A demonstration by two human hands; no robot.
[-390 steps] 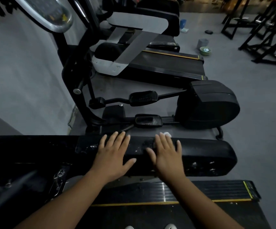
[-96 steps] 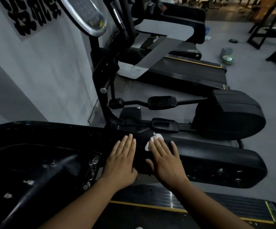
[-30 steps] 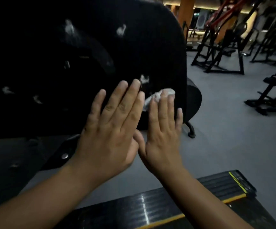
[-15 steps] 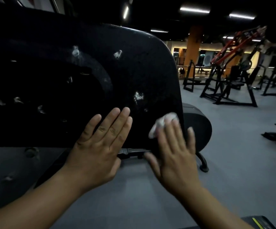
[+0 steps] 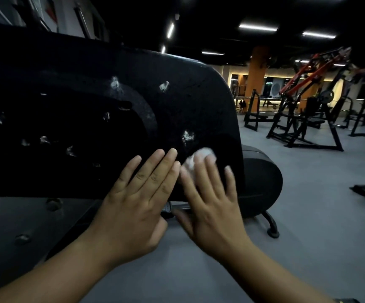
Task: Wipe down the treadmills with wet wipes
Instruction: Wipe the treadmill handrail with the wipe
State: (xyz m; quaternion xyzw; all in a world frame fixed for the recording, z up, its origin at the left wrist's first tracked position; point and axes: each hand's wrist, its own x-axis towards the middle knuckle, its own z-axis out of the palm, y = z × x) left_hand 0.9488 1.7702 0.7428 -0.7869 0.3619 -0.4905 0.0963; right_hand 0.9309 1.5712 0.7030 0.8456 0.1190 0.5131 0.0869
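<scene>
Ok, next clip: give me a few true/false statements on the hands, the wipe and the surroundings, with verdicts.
1. The right hand presses a white wipe against the black panel. True.
2. The left hand holds a second wipe. False: its straight fingers lie against the panel and hold nothing.
3. White smudges dot the panel above the hands. True.
4. The hands are set far apart on the panel. False: they lie side by side, fingers almost meeting.
5. The floor is orange. False: it is grey; the pillar behind is orange.
</scene>
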